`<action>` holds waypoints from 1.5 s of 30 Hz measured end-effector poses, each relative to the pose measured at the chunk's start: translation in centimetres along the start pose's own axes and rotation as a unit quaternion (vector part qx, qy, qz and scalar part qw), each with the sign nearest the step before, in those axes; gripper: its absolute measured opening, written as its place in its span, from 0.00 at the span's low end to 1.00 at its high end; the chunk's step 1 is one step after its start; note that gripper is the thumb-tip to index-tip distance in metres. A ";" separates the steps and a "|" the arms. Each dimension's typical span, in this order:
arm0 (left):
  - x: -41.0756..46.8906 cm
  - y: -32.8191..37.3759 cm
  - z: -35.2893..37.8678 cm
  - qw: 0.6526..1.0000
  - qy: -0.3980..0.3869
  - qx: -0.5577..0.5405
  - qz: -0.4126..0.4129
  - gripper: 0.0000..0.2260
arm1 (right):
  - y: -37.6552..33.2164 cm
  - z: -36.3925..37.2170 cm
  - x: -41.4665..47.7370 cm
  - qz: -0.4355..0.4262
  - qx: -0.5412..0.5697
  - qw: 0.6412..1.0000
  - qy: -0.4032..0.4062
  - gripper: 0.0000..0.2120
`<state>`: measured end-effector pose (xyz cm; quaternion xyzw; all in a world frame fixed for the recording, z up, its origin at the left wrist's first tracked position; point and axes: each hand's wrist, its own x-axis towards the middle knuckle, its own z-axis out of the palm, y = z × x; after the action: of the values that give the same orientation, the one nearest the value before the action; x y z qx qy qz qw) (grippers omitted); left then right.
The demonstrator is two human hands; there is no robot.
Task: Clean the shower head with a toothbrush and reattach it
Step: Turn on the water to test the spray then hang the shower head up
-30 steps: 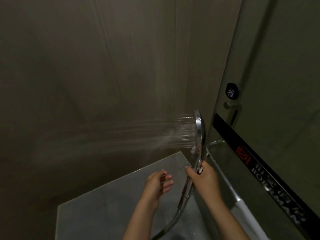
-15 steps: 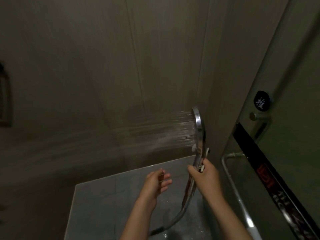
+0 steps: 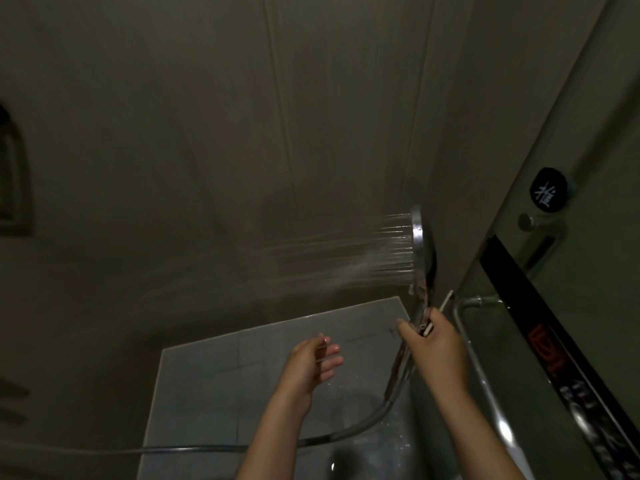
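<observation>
My right hand [image 3: 437, 344] grips the handle of the chrome shower head [image 3: 419, 242], which stands upright and edge-on. Water sprays from its face toward the left wall. A thin pale stick [image 3: 446, 300], which looks like the toothbrush, is clamped in the same fist against the handle; its bristle end is hidden. The metal hose [image 3: 349, 434] curves down from the handle and runs left across the floor. My left hand [image 3: 310, 362] hovers lower left of the shower head, below the spray, fingers apart and holding nothing.
A glass shower door [image 3: 588, 161] with a black band, a round black sticker [image 3: 548, 189] and a chrome rail [image 3: 465, 308] stands close on the right. Brown tiled walls lie ahead and left, a wet grey tiled floor [image 3: 214, 382] below, and a dark wall fixture [image 3: 14, 188] far left.
My view has swung left, so the glass door sits further right and the hose shows along the floor. Both hands keep their pose and the water keeps spraying left.
</observation>
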<state>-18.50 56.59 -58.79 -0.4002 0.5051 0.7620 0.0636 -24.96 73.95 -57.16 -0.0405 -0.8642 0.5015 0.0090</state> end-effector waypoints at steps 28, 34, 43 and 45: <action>-1.6 -1.0 -6.0 0.998 0.016 -0.064 -0.010 0.10 | -2.2 3.2 -4.1 -0.062 -0.056 0.996 -0.033 0.07; -1.7 -1.3 -6.9 0.997 0.022 -0.067 -0.014 0.10 | -2.9 3.8 -5.1 -0.083 0.026 0.995 -0.043 0.05; -1.8 -1.6 -6.8 0.997 0.024 -0.066 -0.018 0.11 | -3.0 3.9 -6.0 -0.051 0.149 0.987 -0.046 0.03; -1.8 -1.7 -6.7 0.998 0.023 -0.062 -0.018 0.10 | -3.1 3.8 -6.2 -0.051 0.163 0.984 -0.043 0.05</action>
<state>-12.79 52.46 -59.93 -0.4297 0.4504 0.7815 0.0409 -19.20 68.62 -56.21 0.0268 -0.7712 0.6361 0.0039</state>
